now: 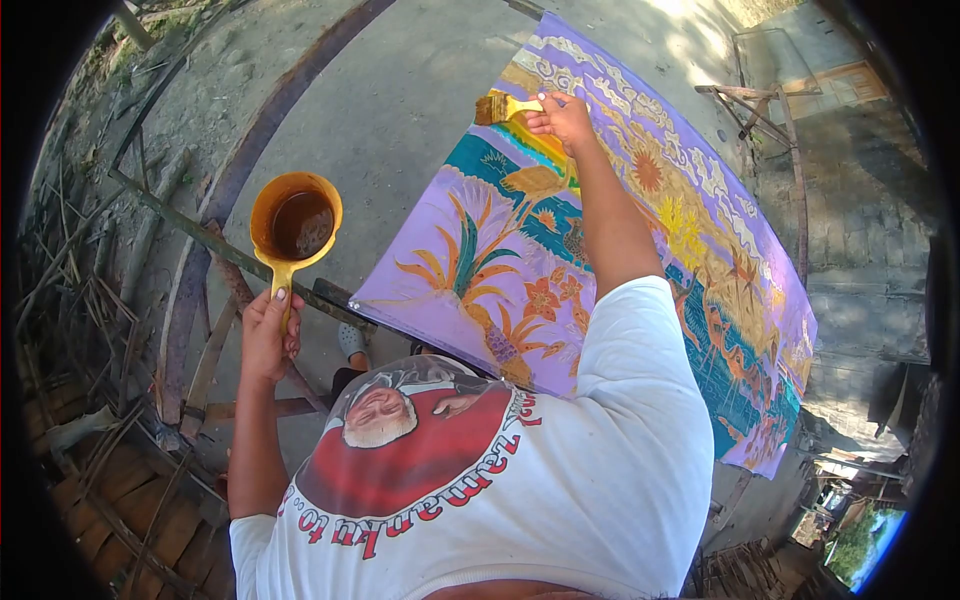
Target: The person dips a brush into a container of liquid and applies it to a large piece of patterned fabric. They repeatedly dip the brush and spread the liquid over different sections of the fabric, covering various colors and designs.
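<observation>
My left hand [268,335] is closed around the handle of a yellow dipper [264,215], which holds dark brown liquid. The dipper is off to the left of the cloth, over the ground. My right hand [562,120] grips the yellow handle of a wide paintbrush [493,108], its bristles stained brown and pointing left. Brush and hand overlap the upper left edge of a stretched batik cloth [420,270]. The cloth is purple, teal and orange, with plants, birds and swirls drawn on it. My right forearm crosses over its middle.
A curved wooden beam [262,130] and a long pole [180,205] run along the left. Sticks and branches [85,250] are piled beyond them. A wooden stand [765,110] is at the upper right beside a block wall [860,230]. A grey clog [352,342] shows below the cloth's corner.
</observation>
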Tool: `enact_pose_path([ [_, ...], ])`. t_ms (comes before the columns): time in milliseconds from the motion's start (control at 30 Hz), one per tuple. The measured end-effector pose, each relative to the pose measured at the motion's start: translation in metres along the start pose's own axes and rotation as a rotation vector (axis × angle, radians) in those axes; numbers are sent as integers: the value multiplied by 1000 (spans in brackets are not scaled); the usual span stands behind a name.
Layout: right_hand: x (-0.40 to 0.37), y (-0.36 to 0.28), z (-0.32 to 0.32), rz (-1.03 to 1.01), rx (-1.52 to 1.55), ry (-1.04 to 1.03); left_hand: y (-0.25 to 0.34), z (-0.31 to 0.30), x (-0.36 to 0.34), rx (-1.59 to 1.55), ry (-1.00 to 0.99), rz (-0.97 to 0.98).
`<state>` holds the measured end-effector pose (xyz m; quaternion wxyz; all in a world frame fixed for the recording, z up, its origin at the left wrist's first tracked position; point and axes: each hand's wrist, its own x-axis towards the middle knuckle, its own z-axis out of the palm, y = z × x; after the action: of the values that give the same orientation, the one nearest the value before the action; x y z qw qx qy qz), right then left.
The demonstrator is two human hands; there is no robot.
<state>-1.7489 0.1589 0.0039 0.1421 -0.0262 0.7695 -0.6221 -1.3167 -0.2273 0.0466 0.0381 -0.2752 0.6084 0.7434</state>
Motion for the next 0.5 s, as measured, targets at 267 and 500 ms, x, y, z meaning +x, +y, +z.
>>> enact_pose_path([
  [267,0,-6,0,-34,-65,-24,-1,1,1,1,-3,-7],
  [500,-8,-6,-9,-10,-42,-12,-2,2,0,10,-9,-18],
])
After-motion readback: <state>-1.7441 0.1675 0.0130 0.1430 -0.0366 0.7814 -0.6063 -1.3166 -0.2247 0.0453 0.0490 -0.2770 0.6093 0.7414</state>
